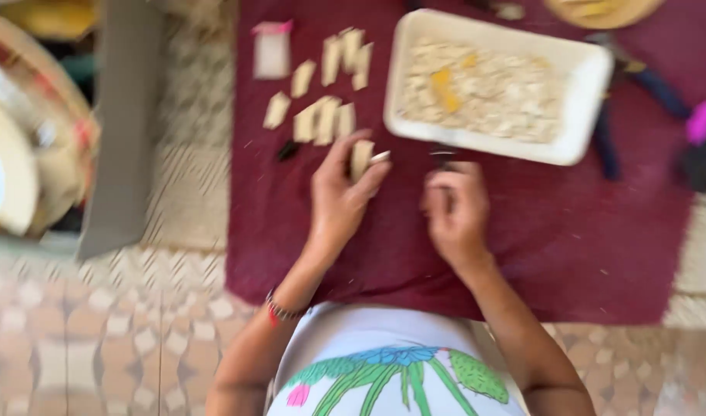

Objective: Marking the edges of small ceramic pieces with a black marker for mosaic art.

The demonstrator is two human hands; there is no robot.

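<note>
A dark red cloth [522, 239] covers the patterned floor [98, 323], and beyond the fingers a white rectangular tray [584, 100] holds pale chips with a few yellow bits. The left hand [339, 202] pinches a pale flat piece [360, 158] in its fingers, with more pale pieces [322, 119] scattered just beyond. The right hand [454, 212] is curled shut around something small and dark, too blurred to identify.

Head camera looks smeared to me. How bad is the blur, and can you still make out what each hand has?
Head view: motion blur over the whole frame, light even and soft, no glare. The left hand pinches a pale flat piece; the right hand is closed on something small and dark, too blurred to name. The white tray and its pale contents show only as smudges on the dark red cloth.
</note>
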